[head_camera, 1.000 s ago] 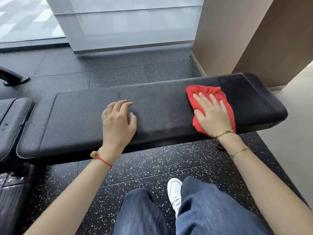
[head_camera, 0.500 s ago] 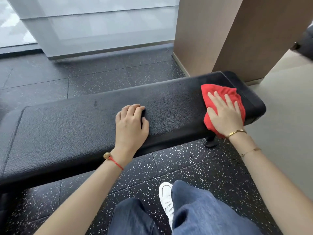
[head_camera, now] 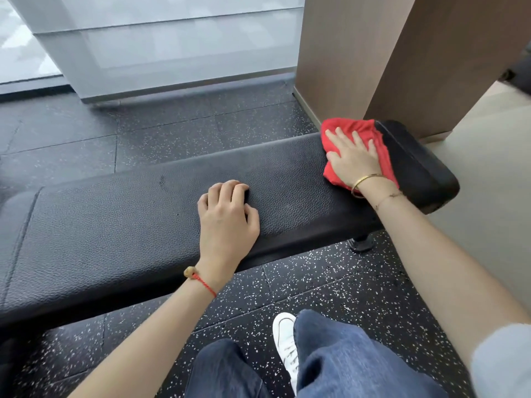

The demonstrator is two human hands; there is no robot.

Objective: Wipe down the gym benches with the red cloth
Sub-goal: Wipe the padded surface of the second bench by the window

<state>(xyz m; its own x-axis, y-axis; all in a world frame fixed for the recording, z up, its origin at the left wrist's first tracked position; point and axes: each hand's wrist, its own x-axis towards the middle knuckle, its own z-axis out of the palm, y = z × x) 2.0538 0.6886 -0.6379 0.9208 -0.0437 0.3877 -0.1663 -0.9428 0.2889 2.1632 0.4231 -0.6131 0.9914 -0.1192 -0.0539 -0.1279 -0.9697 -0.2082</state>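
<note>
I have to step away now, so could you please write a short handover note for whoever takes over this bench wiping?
Right hand: flat, fingers straight, pressing the red cloth onto the top of the bench near its right end.
Left hand: resting on the bench top near the middle, fingers bent, holding nothing.
Done: cannot tell from the picture how much of the top has been wiped.
Left: the rounded right end beyond the cloth, the front edge, then any other benches.
</note>
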